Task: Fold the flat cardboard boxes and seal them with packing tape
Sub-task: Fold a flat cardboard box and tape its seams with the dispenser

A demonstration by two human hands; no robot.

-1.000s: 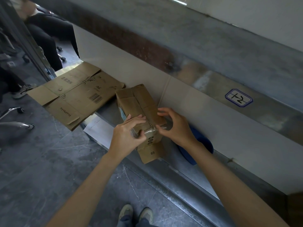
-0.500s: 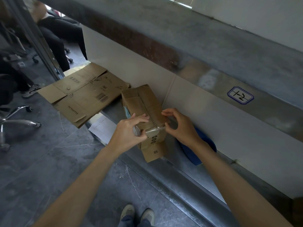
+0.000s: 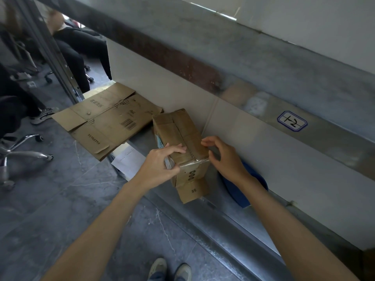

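Note:
A small folded cardboard box (image 3: 178, 128) lies on a low metal ledge (image 3: 205, 211) against the white wall. A strip of clear packing tape (image 3: 194, 161) crosses its near top edge. My left hand (image 3: 160, 167) grips the box's near left corner, fingers on top and thumb against the side. My right hand (image 3: 225, 157) is at the right edge, with curled fingers pinching the tape's end against the box. A loose flap marked #8 (image 3: 192, 190) hangs below the near end. A flat unfolded cardboard box (image 3: 109, 120) lies to the left on the same ledge.
A blue round object (image 3: 250, 189) sits behind my right wrist on the ledge. White paper (image 3: 127, 161) lies under the flat cardboard. An office chair base (image 3: 22, 151) and a seated person's legs (image 3: 77, 49) are at the left. My shoes (image 3: 170, 268) stand on the grey floor.
My right hand's fingers slid from the box top to its right edge along the tape. My left hand kept its grip. The view shifted slightly.

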